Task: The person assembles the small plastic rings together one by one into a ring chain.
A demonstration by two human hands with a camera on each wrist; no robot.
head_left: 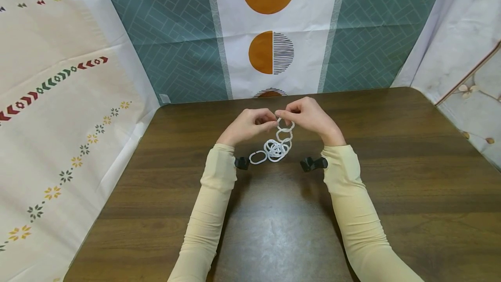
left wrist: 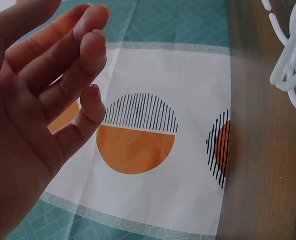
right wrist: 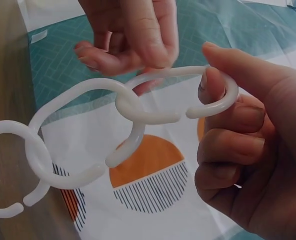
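A chain of white plastic links (head_left: 284,136), each an oval ring with a small gap, rises from a loose pile on the table. My right hand (head_left: 311,116) pinches the end of the top link (right wrist: 210,109) between thumb and index finger, its other fingers curled below. At the opposite side of that same link, my left hand (head_left: 252,123) has its thumb on the rim and a fingertip showing behind it. In the left wrist view the left hand's (left wrist: 48,95) other fingers are loosely curled; its pinch is out of frame there.
The brown wooden table (head_left: 156,212) spreads around both arms. One oval link (head_left: 258,157) lies at the pile's left end. Black wrist mounts (head_left: 313,164) sit by the cuffs. Beyond the far edge hangs a patterned teal and white cloth (head_left: 180,34).
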